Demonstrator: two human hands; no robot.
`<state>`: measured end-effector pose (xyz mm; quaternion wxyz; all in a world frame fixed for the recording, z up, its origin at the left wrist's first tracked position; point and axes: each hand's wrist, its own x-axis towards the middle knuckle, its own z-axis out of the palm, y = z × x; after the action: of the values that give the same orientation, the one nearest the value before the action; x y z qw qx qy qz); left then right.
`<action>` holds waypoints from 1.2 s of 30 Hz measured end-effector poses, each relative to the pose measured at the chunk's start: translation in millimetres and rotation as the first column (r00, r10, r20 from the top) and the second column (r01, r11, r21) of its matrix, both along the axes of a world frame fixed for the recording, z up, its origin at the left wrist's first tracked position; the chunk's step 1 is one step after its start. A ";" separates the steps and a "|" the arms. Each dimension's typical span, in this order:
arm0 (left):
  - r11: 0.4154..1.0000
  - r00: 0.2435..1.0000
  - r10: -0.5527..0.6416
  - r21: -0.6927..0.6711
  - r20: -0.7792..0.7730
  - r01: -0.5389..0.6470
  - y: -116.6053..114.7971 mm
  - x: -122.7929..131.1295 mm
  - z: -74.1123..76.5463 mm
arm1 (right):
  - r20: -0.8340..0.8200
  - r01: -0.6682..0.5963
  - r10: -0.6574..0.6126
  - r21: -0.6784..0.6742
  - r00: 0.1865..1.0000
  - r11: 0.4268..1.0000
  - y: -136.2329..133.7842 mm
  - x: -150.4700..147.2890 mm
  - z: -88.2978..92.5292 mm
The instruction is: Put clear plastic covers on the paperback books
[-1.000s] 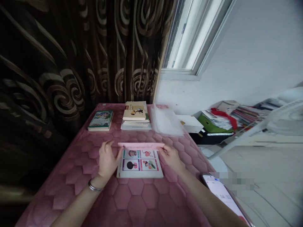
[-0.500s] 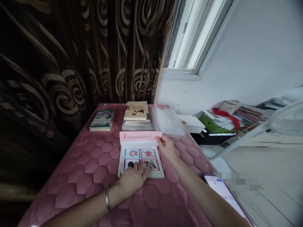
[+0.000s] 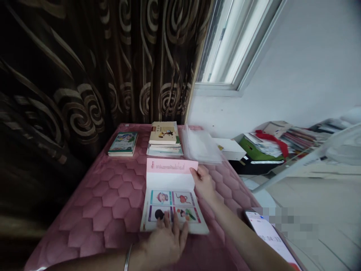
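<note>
A picture book (image 3: 160,203) lies open in front of me, with several framed coloured drawings on its page. Its pink-topped flap (image 3: 172,165) stands raised at the far side. My right hand (image 3: 204,182) pinches this flap at its right edge, thumb in front. With fingers spread, my left hand (image 3: 167,239) rests over the lower edge of the page, covering part of the bottom drawings. A silver bracelet (image 3: 128,258) circles the left wrist.
The pink quilted surface (image 3: 101,218) bears a green-covered book (image 3: 123,143), a book stack (image 3: 163,139) and clear plastic sleeves (image 3: 201,146). At the right edge lies a phone (image 3: 266,233) with a timer. Beyond are a white box (image 3: 231,150) and a green bag (image 3: 258,146).
The book has come nearer and its flap stands further from the page. My left hand has moved down towards me, while my right hand keeps its hold on the flap.
</note>
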<state>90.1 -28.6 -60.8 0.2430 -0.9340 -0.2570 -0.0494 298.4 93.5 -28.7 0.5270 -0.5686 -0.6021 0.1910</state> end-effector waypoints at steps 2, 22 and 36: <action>1.000 0.997 -0.008 0.023 0.074 0.006 -13.0 0.1 -4.0 | -0.006 0.018 -0.018 -0.024 1.000 1.000 -7.5 1.4 -3.9; 0.629 -0.028 0.766 -0.741 0.642 0.235 87.2 -52.9 53.3 | -0.099 0.040 -0.033 0.074 0.995 0.996 -50.4 -7.5 -14.4; 0.489 0.179 0.851 -0.869 0.493 0.068 98.1 -53.9 28.4 | 0.836 -0.331 0.103 0.098 0.539 0.939 -64.9 -94.1 8.5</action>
<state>36.2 69.5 -32.4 -0.3516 -0.6021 -0.6057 -0.3833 204.3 28.7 -20.2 0.2247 -0.4424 -0.8618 -0.1059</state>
